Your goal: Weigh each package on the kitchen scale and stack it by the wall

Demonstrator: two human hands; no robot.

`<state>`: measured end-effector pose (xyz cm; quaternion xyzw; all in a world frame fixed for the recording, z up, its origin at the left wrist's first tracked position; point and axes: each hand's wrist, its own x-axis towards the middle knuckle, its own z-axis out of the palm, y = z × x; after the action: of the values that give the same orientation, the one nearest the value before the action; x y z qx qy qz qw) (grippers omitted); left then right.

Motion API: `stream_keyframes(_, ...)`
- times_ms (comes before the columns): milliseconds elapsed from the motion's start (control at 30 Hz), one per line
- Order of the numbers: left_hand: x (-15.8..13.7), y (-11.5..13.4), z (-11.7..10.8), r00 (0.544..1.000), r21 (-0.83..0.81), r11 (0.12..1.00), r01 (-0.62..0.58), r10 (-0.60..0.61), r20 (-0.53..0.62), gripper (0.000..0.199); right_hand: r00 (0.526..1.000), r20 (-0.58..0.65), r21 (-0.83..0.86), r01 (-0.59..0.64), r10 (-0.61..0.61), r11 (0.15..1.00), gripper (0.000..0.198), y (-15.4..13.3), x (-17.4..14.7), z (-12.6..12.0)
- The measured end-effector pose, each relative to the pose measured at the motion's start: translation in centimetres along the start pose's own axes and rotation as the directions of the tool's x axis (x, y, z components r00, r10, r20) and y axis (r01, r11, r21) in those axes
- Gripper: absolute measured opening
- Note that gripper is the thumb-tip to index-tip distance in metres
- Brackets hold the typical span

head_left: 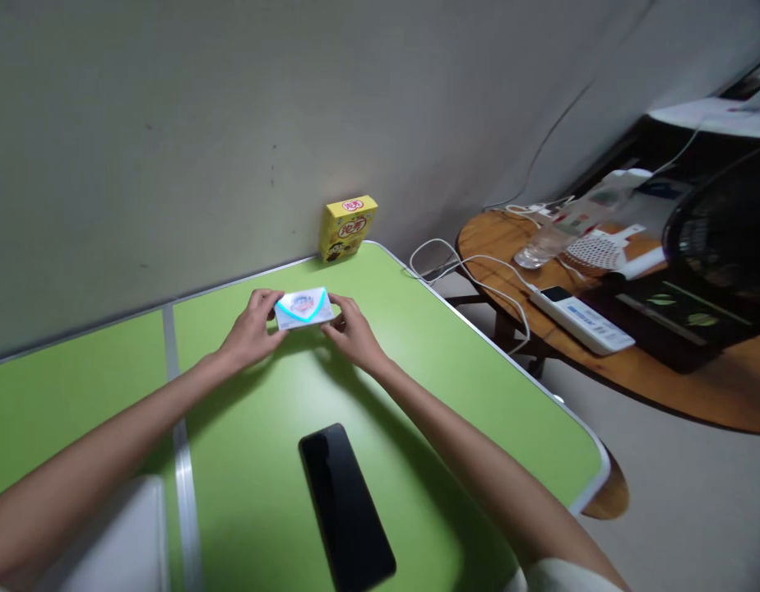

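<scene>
A small white box (304,307) with a bright blue curved band and printed lettering is held up by both hands over the green table (257,444). My left hand (253,329) grips its left end, thumb below and fingers above. At the opposite end, my right hand (354,330) pinches the box between thumb and fingers. Nearer to me lies a black smartphone (346,506), its dark screen facing up. Behind the hands, a yellow carton (347,230) with red lettering stands upright by the wall.
A white flat object (118,543) lies partly under my left forearm. To the right, a wooden table (608,362) bears a white power bank-like device (581,319), a clear plastic bottle (549,238) and a black fan-like object (725,222). A white cable (479,288) loops between the tables.
</scene>
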<state>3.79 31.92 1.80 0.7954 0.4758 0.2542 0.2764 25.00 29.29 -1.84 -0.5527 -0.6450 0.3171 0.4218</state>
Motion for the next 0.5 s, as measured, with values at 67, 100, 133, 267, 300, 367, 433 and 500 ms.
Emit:
stream_keyframes(67, 4.4, -1.0, 1.4, 0.997, -0.015, 0.999, 0.044, -0.045, -0.061, 0.056, 0.989, -0.088, 0.047, -0.111, 0.115, 0.993, 0.043, 2.2, 3.9, 0.6)
stream_keyframes(100, 6.4, -1.5, 2.0, 0.993, -0.019, 0.998, 0.067, -0.069, -0.094, 0.057, 0.982, -0.116, 0.06, -0.142, 0.148, 0.988, 0.038, 3.1, 5.8, 0.9)
stream_keyframes(133, 8.2, -2.0, 2.6, 0.988, -0.02, 0.996, 0.088, -0.09, -0.124, 0.057, 0.976, -0.14, 0.066, -0.157, 0.165, 0.985, 0.035, 3.9, 7.6, 1.2)
stream_keyframes(267, 13.6, -4.1, 4.5, 0.965, 0.0, 0.987, 0.162, -0.159, -0.207, 0.058, 0.959, -0.213, 0.069, -0.178, 0.189, 0.982, 0.039, 6.2, 12.6, 1.7)
stream_keyframes(300, 14.4, -4.6, 4.9, 0.961, 0.006, 0.984, 0.177, -0.172, -0.218, 0.058, 0.955, -0.225, 0.069, -0.18, 0.192, 0.981, 0.042, 6.7, 13.2, 1.7)
stream_keyframes(367, 15.4, -5.5, 5.8, 0.952, 0.014, 0.979, 0.203, -0.194, -0.238, 0.058, 0.953, -0.236, 0.075, -0.179, 0.192, 0.981, 0.044, 7.5, 14.0, 1.8)
stream_keyframes(433, 15.9, -6.2, 6.7, 0.942, 0.017, 0.982, 0.191, -0.178, -0.285, 0.056, 0.955, -0.234, 0.086, -0.169, 0.185, 0.982, 0.042, 8.2, 14.2, 1.9)
stream_keyframes(500, 15.9, -6.5, 7.6, 0.926, 0.014, 0.987, 0.161, -0.146, -0.349, 0.051, 0.958, -0.23, 0.101, -0.151, 0.171, 0.983, 0.043, 8.7, 14.2, 2.1)
